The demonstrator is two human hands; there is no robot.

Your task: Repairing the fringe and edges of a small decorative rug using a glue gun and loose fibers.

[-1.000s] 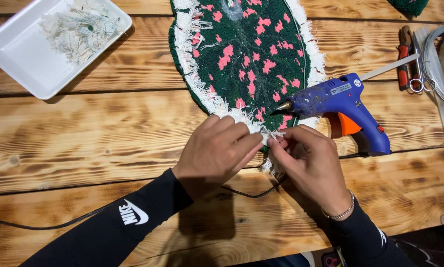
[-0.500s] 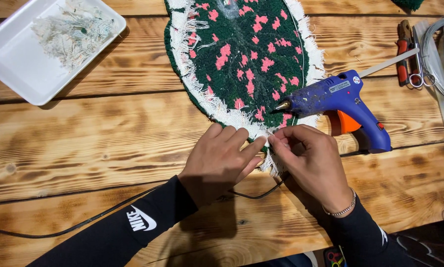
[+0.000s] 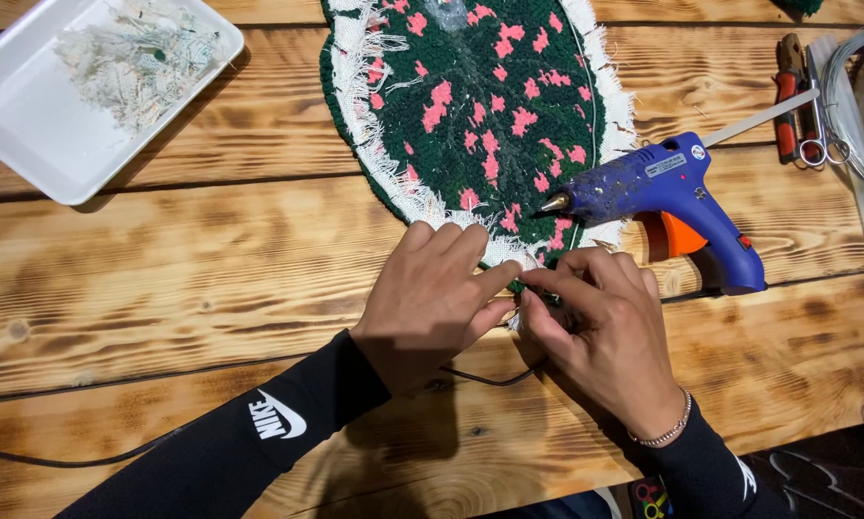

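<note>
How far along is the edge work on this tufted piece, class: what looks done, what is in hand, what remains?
Done: loose threads sit heaped in the white tray. In hand: the left hand and right hand pinch the backing at the lower tip of the green and pink rug, beside the blue glue gun. Left: white fringe shows frayed along both sides.

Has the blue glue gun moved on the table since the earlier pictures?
No. The blue glue gun lies in the same place beside the rug's fringe and the same board seam of the wooden table.
</note>
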